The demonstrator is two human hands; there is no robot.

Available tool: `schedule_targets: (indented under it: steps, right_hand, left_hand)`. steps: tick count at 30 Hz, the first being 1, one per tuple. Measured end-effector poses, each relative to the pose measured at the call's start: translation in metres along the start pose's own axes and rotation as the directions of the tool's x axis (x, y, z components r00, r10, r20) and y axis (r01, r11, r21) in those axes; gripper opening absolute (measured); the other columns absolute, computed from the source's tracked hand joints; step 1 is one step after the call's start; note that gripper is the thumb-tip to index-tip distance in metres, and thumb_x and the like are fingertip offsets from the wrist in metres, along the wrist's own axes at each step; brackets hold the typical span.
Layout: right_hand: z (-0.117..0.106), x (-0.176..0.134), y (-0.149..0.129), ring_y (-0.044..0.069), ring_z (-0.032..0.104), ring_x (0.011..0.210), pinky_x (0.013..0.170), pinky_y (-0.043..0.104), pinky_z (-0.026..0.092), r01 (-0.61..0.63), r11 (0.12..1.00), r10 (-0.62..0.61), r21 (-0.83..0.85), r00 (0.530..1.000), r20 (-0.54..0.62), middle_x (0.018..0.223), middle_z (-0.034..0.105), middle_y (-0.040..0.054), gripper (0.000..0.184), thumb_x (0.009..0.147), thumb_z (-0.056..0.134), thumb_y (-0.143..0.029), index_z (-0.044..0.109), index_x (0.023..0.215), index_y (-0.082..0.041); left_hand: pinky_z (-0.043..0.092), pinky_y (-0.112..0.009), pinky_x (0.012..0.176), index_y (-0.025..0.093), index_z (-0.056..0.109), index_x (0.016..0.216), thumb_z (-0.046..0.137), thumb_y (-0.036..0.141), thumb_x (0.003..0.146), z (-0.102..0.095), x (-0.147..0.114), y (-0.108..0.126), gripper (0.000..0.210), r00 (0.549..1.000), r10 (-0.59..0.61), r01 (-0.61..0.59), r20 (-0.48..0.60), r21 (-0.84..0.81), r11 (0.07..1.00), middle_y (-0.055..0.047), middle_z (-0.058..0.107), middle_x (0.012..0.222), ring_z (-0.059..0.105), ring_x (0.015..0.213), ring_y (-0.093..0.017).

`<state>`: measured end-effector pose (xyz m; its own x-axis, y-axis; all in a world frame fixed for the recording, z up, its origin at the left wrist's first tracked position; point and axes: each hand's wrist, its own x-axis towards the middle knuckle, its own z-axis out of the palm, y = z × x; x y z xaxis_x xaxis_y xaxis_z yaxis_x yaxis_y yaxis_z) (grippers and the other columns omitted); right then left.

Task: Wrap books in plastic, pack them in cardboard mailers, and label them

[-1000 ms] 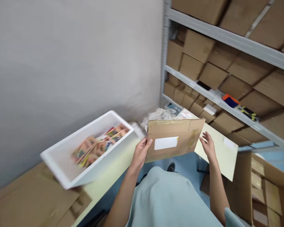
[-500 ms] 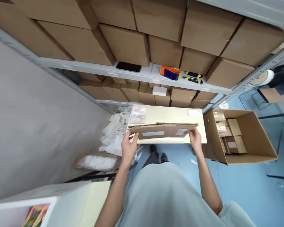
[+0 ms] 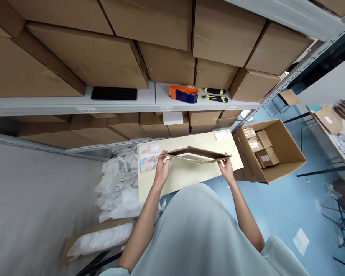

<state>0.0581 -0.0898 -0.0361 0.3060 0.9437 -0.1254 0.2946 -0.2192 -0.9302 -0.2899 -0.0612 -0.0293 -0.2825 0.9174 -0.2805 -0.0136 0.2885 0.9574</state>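
Between my hands is a flattened cardboard box [image 3: 209, 155], partly spread so that a narrow gap runs through its middle. My left hand [image 3: 162, 168] pinches its left end, thumb in front and fingers behind. At the other end my right hand [image 3: 226, 168] grips the right corner. Under the box lies a pale yellow tabletop [image 3: 186, 180]. On it, left of my left hand, rests a sheet with a coloured picture [image 3: 148, 158]. A small white paper [image 3: 221, 135] lies at the table's far right corner.
A large open carton [image 3: 290, 153] with several small boxes stands right of the table. White plastic bags [image 3: 120, 191] are heaped at the left. On the shelf ahead [image 3: 149, 97] lie a phone [image 3: 114, 93], orange-blue tape or strap [image 3: 184, 93] and yellow-black cutters [image 3: 215, 98].
The cardboard box has turned from showing its labelled face to showing its edges, and its sides have spread apart. My view has shifted, and both hands still hold the ends.
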Motion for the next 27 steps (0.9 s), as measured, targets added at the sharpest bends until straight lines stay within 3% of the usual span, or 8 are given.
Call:
schedule_targets:
  steps: [4, 7, 11, 15, 17, 21, 23, 27]
  right_hand:
    - [0.017, -0.002, -0.008, 0.033, 0.063, 0.151, 0.129, 0.056, 0.051, 0.062, 0.998, -0.064, 0.032, 0.997, 0.047, 0.164, 0.062, 0.0155, 0.080, 0.093, 0.071, -0.056, 0.054, 0.163, -0.023]
    - [0.032, 0.002, -0.015, 0.032, 0.065, 0.148, 0.125, 0.052, 0.055, 0.074, 0.997, -0.076, 0.022, 0.993, 0.089, 0.161, 0.065, 0.0158, 0.074, 0.096, 0.066, -0.061, 0.060, 0.159, -0.022]
    - [0.040, 0.008, -0.028, 0.032, 0.074, 0.133, 0.113, 0.051, 0.064, -0.019, 0.999, 0.020, -0.037, 0.999, 0.032, 0.153, 0.072, 0.0186, 0.069, 0.102, 0.060, -0.068, 0.068, 0.151, -0.019]
    - [0.036, 0.012, -0.047, 0.034, 0.073, 0.135, 0.095, 0.044, 0.072, -0.053, 0.986, 0.060, -0.159, 0.997, 0.038, 0.162, 0.064, 0.0192, 0.077, 0.096, 0.075, -0.064, 0.061, 0.159, -0.021]
    - [0.034, 0.016, -0.057, 0.033, 0.073, 0.135, 0.089, 0.041, 0.073, -0.004, 0.966, 0.028, -0.259, 0.996, 0.090, 0.162, 0.062, 0.0187, 0.080, 0.095, 0.077, -0.056, 0.055, 0.165, -0.022]
    - [0.028, 0.032, -0.072, 0.029, 0.079, 0.115, 0.088, 0.040, 0.072, 0.163, 0.896, -0.078, -0.412, 0.973, 0.215, 0.140, 0.075, 0.0159, 0.064, 0.104, 0.056, -0.031, 0.053, 0.168, -0.021]
    - [0.021, 0.046, -0.079, 0.029, 0.080, 0.106, 0.091, 0.044, 0.071, 0.234, 0.846, -0.117, -0.480, 0.958, 0.260, 0.133, 0.077, 0.0165, 0.063, 0.105, 0.049, -0.024, 0.053, 0.167, -0.018]
    - [0.004, 0.073, -0.087, 0.033, 0.079, 0.113, 0.102, 0.049, 0.067, 0.349, 0.766, -0.160, -0.540, 0.917, 0.366, 0.146, 0.072, 0.0208, 0.059, 0.106, 0.044, -0.022, 0.058, 0.163, -0.013]
  left_hand:
    - [0.038, -0.056, 0.136, 0.027, 0.060, 0.157, 0.065, 0.040, 0.092, -0.008, 0.008, 0.001, 0.067, 0.994, -0.011, 0.013, 0.111, -0.013, 1.000, -0.012, 0.057, 0.169, 0.053, 0.158, -0.035]
    - [0.040, -0.057, 0.135, 0.025, 0.059, 0.159, 0.064, 0.046, 0.094, -0.008, 0.007, 0.000, 0.068, 0.984, -0.040, 0.041, 0.173, -0.001, 0.999, -0.014, 0.059, 0.168, 0.056, 0.155, -0.036]
    - [0.050, -0.055, 0.127, 0.020, 0.064, 0.151, 0.065, 0.065, 0.096, -0.006, 0.001, 0.003, 0.071, 0.990, -0.056, 0.047, 0.132, 0.068, 0.997, -0.019, 0.068, 0.154, 0.065, 0.145, -0.036]
    - [0.060, -0.052, 0.112, 0.022, 0.073, 0.135, 0.077, 0.066, 0.087, 0.000, 0.000, 0.020, 0.065, 0.997, 0.054, -0.066, 0.059, 0.213, 0.975, -0.015, 0.079, 0.133, 0.076, 0.123, -0.035]
    - [0.063, -0.050, 0.104, 0.026, 0.078, 0.121, 0.079, 0.060, 0.087, 0.008, 0.001, 0.031, 0.048, 0.988, 0.144, -0.156, 0.059, 0.366, 0.917, -0.011, 0.081, 0.125, 0.079, 0.109, -0.033]
    - [0.062, -0.044, 0.087, 0.028, 0.081, 0.103, 0.070, 0.050, 0.095, 0.028, 0.004, 0.048, 0.026, 0.952, 0.300, -0.283, 0.062, 0.555, 0.782, -0.007, 0.082, 0.105, 0.076, 0.086, -0.029]
    - [0.061, -0.044, 0.087, 0.027, 0.081, 0.106, 0.074, 0.052, 0.093, 0.040, 0.003, 0.050, 0.029, 0.939, 0.343, -0.291, 0.039, 0.625, 0.724, -0.008, 0.081, 0.106, 0.075, 0.088, -0.031]
    - [0.059, -0.044, 0.090, 0.025, 0.081, 0.116, 0.073, 0.042, 0.092, 0.061, -0.004, 0.050, 0.030, 0.936, 0.352, -0.224, -0.025, 0.729, 0.647, -0.011, 0.079, 0.117, 0.073, 0.094, -0.032]
